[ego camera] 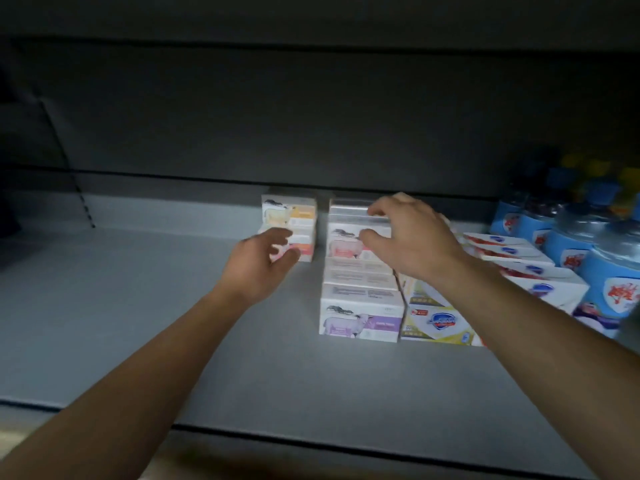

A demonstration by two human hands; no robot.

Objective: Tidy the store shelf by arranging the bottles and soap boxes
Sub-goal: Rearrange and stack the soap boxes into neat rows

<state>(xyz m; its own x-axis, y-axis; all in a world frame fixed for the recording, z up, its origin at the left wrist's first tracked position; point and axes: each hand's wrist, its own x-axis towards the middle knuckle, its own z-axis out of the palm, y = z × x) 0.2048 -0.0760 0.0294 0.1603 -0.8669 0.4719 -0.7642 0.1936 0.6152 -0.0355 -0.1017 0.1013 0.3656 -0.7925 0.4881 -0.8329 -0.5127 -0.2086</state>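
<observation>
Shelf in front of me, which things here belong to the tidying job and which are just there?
Part of the job:
- orange-label soap boxes, at the left hand
- sheep-picture soap box row, under the right hand
- shield-logo soap boxes
- blue-label bottles

Just there:
- grey shelf board
- dark back panel
- slotted upright

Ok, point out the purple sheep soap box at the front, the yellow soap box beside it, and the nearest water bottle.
purple sheep soap box [360, 323], head view, on its front face.
yellow soap box [437, 322], head view, on its front label.
water bottle [613, 289], head view, on its blue label.
</observation>
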